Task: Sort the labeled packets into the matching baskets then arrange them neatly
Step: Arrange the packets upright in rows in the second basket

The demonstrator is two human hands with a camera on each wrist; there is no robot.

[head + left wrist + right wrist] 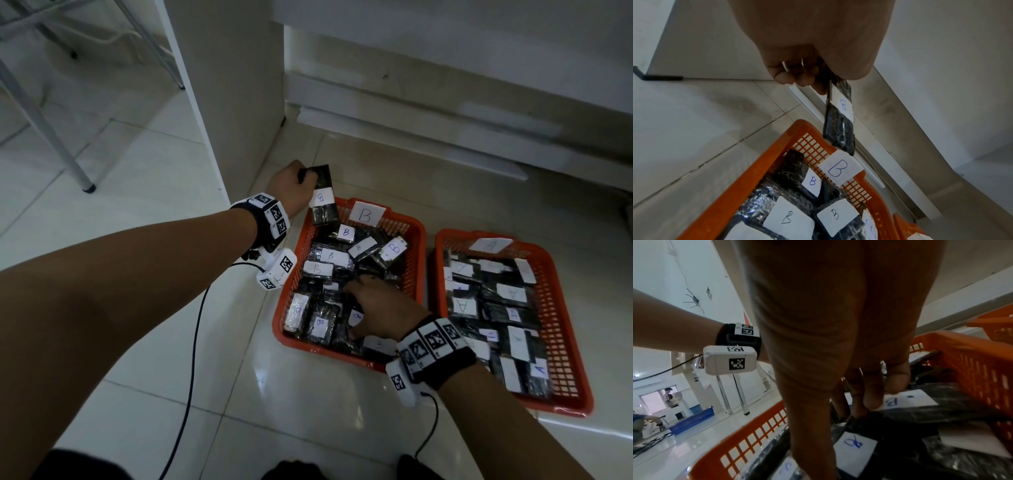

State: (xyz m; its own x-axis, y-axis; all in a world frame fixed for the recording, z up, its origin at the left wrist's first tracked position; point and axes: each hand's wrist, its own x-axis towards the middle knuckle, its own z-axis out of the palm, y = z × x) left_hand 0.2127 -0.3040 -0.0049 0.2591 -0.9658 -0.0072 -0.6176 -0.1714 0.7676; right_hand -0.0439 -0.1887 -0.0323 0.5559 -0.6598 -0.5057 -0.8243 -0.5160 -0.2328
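Observation:
Two orange baskets stand on the floor: basket B [416, 236] [748, 175] [962, 360] on the left, basket A [561, 329] on the right, both holding several black packets with white labels. My left hand [294, 188] [797, 76] pinches the top of a black packet labelled B [322, 198] [840, 116], which hangs over the far left corner of basket B. My right hand [373, 308] [869, 391] reaches down into basket B, its fingertips [897, 386] among the B packets [906, 400]; what they hold is hidden.
A white cabinet panel [219, 102] stands just left of my left hand, and a low white base [445, 120] runs behind the baskets. Metal chair legs [68, 157] stand at the far left. A cable [195, 339] trails from my left wrist across the tiled floor.

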